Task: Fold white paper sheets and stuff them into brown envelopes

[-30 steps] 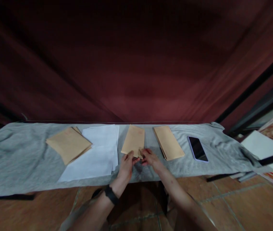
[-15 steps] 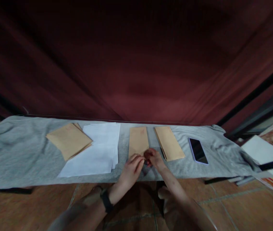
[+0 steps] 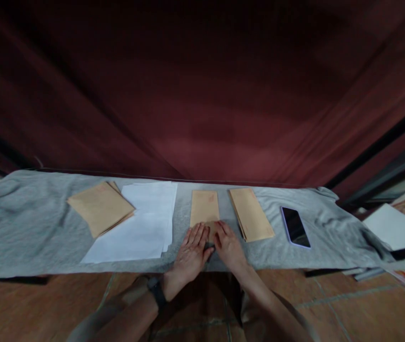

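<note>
- Left hand [image 3: 191,249] and right hand [image 3: 229,245] press flat, fingers spread, on a tan paper envelope [image 3: 205,208].
- The envelope lies on the grey-clothed table [image 3: 27,228], between white paper sheets [image 3: 141,223] and a tan envelope stack [image 3: 251,213].

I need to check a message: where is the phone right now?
In the head view the phone lies face up on the grey cloth, on the right side, just right of the stack of brown envelopes.

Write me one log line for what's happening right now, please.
left hand: flat on brown envelope | right hand: flat on same envelope | envelope: lying on grey cloth | nearby: white paper sheets, envelope stack, phone
</note>
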`<state>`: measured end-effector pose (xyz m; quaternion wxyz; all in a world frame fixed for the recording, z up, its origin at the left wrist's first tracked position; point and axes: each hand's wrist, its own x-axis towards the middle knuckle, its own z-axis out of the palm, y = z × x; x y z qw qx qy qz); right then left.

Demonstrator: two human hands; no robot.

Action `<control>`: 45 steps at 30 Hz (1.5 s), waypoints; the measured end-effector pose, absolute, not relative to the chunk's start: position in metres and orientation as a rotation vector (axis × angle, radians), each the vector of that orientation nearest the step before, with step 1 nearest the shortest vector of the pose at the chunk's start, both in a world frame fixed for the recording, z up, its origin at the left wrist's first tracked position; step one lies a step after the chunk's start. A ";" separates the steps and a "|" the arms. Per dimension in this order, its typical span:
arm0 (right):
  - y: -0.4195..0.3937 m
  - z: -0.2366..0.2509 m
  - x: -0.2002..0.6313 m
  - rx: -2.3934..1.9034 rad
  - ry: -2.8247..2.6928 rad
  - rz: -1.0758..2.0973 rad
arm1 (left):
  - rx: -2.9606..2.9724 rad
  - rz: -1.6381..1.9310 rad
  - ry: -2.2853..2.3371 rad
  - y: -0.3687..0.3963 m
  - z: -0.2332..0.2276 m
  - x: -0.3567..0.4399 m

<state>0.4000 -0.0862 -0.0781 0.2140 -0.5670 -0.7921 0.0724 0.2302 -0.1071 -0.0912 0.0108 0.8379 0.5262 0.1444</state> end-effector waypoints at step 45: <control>-0.081 -0.060 0.356 -1.064 -0.716 1.471 | 0.681 1.088 0.985 -0.084 -0.049 0.236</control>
